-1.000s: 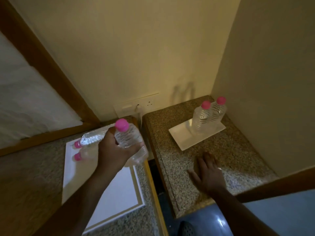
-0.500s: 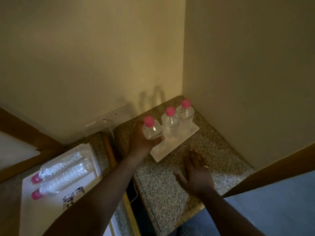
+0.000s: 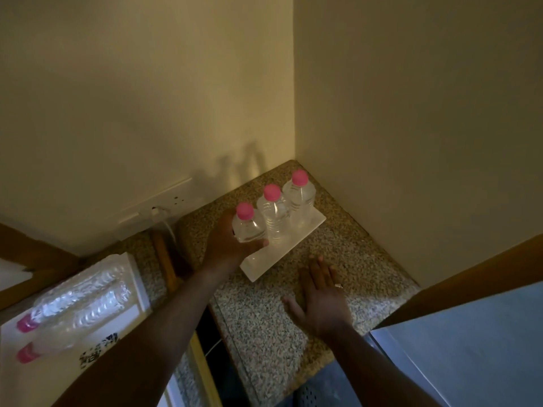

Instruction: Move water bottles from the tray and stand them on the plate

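My left hand (image 3: 227, 245) grips a clear water bottle with a pink cap (image 3: 247, 226), held upright over the near-left part of the white rectangular plate (image 3: 264, 264). Two more pink-capped bottles (image 3: 274, 212) (image 3: 300, 198) stand upright on the plate behind it, in a row toward the corner. My right hand (image 3: 318, 298) lies flat, fingers spread, on the speckled granite counter just in front of the plate. On the white tray (image 3: 133, 277) at the lower left, two bottles (image 3: 79, 298) (image 3: 73, 324) lie on their sides, caps pointing left.
The plate sits on a granite counter (image 3: 352, 254) tucked into a wall corner. A dark gap (image 3: 205, 324) separates it from the tray's counter. A wall socket with a plugged-in cable (image 3: 160, 212) is behind the gap. A wooden edge (image 3: 470, 271) borders the right.
My left hand carried the bottle from above the tray rightward to the plate and lowered it beside the two standing bottles. The view swung right. My right hand stayed on the counter.
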